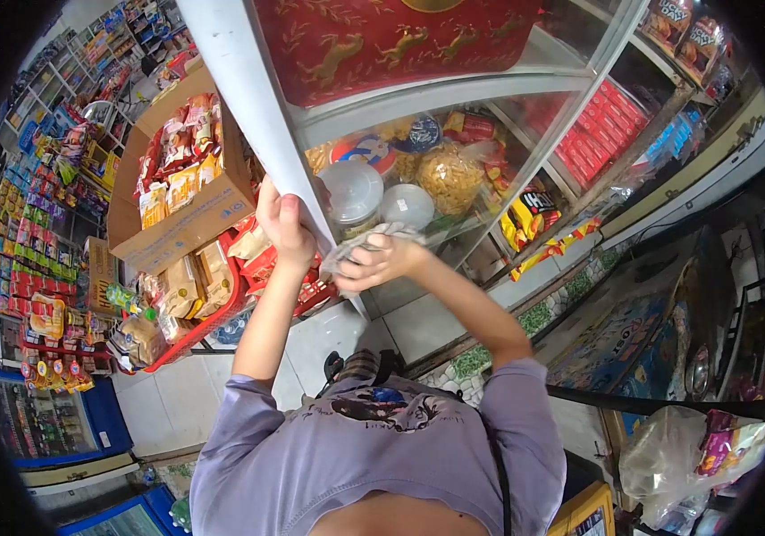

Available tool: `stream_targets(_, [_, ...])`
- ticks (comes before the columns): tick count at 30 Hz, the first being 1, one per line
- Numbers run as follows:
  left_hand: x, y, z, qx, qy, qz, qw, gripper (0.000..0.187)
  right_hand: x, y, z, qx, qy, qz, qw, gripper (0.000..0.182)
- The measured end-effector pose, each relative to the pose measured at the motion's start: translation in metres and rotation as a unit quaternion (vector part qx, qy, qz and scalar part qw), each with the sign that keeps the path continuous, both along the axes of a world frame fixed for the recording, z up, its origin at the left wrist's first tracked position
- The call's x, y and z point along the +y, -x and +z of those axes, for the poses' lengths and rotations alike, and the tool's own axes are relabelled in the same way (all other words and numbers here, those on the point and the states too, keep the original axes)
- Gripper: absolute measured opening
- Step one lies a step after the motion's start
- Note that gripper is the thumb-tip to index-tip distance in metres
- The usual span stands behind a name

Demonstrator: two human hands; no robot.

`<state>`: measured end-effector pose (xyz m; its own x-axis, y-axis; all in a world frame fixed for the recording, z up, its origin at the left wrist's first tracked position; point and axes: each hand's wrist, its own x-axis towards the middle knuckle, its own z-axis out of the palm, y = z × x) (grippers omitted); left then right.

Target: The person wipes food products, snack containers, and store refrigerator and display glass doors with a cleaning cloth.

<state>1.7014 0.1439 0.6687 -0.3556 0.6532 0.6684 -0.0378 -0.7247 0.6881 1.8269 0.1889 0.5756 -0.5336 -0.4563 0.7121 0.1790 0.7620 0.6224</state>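
My left hand (284, 225) is wrapped round the white corner post (253, 116) of a glass display cabinet, its thumb on the near side and its fingers partly hidden. In my right hand (381, 262) is a crumpled grey cloth (342, 257), bunched under closed fingers against the lower cabinet edge. Just behind the glass stand a clear tub with a pale lid (351, 189) and a smaller lidded tub (407, 207). A bag of yellow snacks (450, 177) lies beside them.
To the left, a cardboard box (181, 234) of packaged snacks sits above a red basket (199, 332) of bread packs. A red tin with gold animals (400, 49) fills the upper shelf. Yellow snack packs (530, 219) and a motorbike-like dark object (651, 313) are at right.
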Motion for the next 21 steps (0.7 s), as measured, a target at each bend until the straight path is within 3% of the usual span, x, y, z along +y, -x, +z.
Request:
stream_targets(3, [0.000,0.003,-0.002,0.016,0.006,0.028,0.999,0.037,0.034,-0.043,0.005,-0.094,-0.044,0.027,0.994,0.019])
stream_targets(5, [0.000,0.003,-0.002,0.014,0.019,0.015,1.000,0.037,0.054,-0.081,0.038,-0.178,-0.130,-0.044,0.974,0.023])
stream_targets(7, [0.000,0.001,-0.001,0.008,0.014,0.012,1.000,0.037,0.069,-0.106,0.067,-0.169,-0.131,-0.124,0.969,0.030])
stream_targets(8, [0.000,0.001,0.000,0.003,0.012,0.009,1.000,0.037,0.079,-0.125,0.064,-0.130,-0.090,-0.240,0.958,0.033])
stream_targets(10, [0.000,0.001,-0.001,0.002,0.008,0.010,1.000,0.037,0.093,-0.136,0.074,0.085,-0.002,-0.312,0.946,0.037])
stream_targets(12, [0.001,0.000,-0.001,-0.003,0.001,0.016,1.000,0.037,0.105,-0.132,0.077,0.255,0.049,-0.263,0.929,0.038])
stream_targets(13, [0.001,0.000,-0.001,-0.003,0.003,0.017,1.000,0.037,0.113,-0.121,0.064,0.496,0.211,-0.128,0.832,0.037])
stream_targets(14, [0.000,0.000,-0.002,0.000,0.004,0.013,1.000,0.037,0.118,-0.110,0.050,0.682,0.350,0.021,0.642,0.036])
stream_targets(15, [0.000,0.001,-0.001,0.004,0.004,0.010,1.000,0.037,0.114,-0.102,0.039,0.681,0.351,0.023,0.643,0.036])
stream_targets(17, [0.000,0.002,-0.002,0.004,0.005,0.011,1.000,0.037,0.088,-0.083,0.017,0.786,0.449,0.078,0.418,0.037])
stream_targets(19, [0.000,0.001,0.000,0.006,0.006,0.008,1.000,0.038,0.063,-0.051,0.004,0.754,0.482,0.121,0.430,0.045])
stream_targets(21, [-0.001,0.000,0.001,0.008,0.012,0.019,1.000,0.038,0.022,-0.010,0.016,0.698,0.547,0.096,0.453,0.054])
